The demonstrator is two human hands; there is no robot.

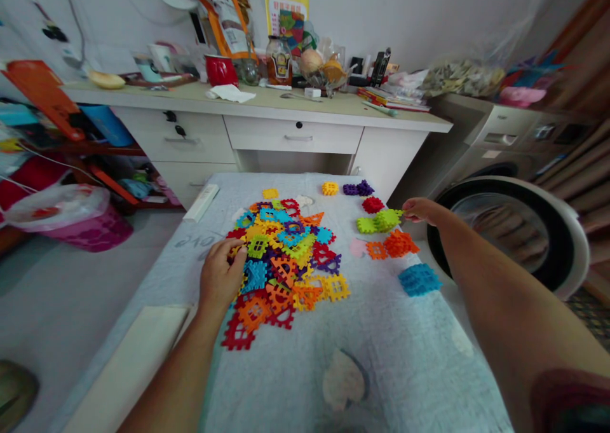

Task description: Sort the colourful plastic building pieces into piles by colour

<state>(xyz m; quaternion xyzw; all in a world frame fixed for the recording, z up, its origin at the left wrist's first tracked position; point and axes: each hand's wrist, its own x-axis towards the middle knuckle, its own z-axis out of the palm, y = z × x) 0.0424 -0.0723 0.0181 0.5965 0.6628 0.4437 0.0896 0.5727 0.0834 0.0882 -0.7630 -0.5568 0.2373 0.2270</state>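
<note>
A heap of colourful plastic interlocking pieces [281, 261] lies spread over the middle of the cloth-covered table. My left hand [220, 271] rests at the heap's left edge, thumb apart from the curved fingers; the fingertips are partly hidden among the pieces. On the far right side, my right hand [418, 210] pinches the edge of a green interlocking piece [388, 219] at the green stack. Near that hand are a red stack [373, 205], an orange stack [400, 244] and a blue stack [419, 280]. Purple pieces [358, 188] and a yellow stack [330, 189] sit farther back.
A white box-like strip [202, 203] lies at the table's left edge. Behind stands a white desk [286, 112] crowded with jars, a red cup and books. To the right is a washing machine with its round door [515, 236] open. A pink bin [76, 223] stands left.
</note>
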